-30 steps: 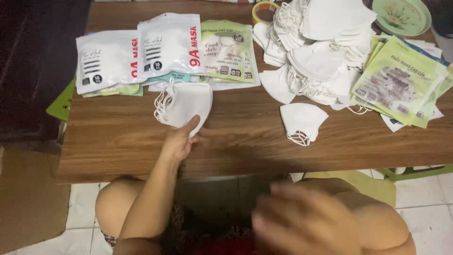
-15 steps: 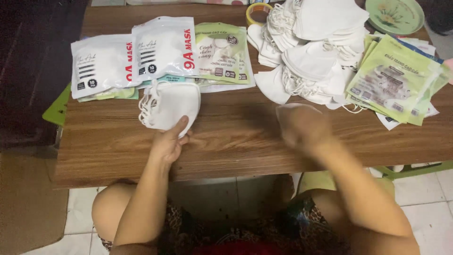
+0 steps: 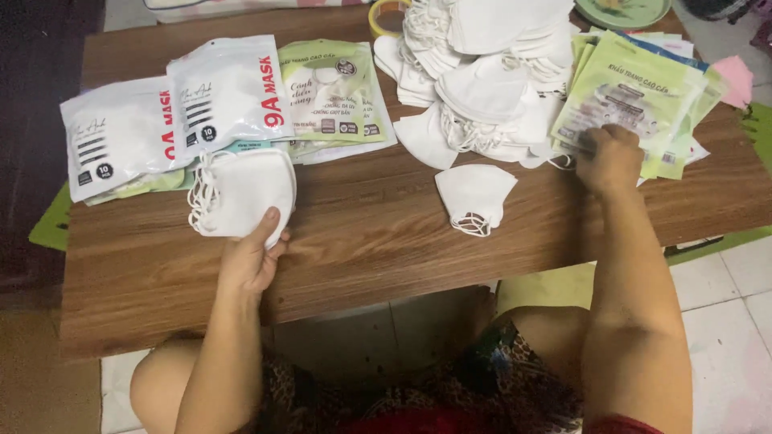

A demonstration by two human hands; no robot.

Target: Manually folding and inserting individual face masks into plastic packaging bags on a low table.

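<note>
My left hand point(image 3: 251, 259) pins a stack of white masks point(image 3: 241, 193) with fingers curled over its near edge, while my right hand point(image 3: 609, 159) pinches the top green pouch point(image 3: 635, 92) of the far-right pile, so I judge this as fetching packaging. Next I should lift that pouch clear and bring it leftward; bare table point(image 3: 362, 233) lies between, only a lone mask point(image 3: 474, 197) intruding, the near edge close

White pouches point(image 3: 173, 116) left, green ones point(image 3: 639, 100) right (fanned)

Bare table point(image 3: 362, 233) centre passable; lone mask point(image 3: 474, 197) there; mask heap point(image 3: 482, 80), packets point(image 3: 225, 96) block rear.
</note>
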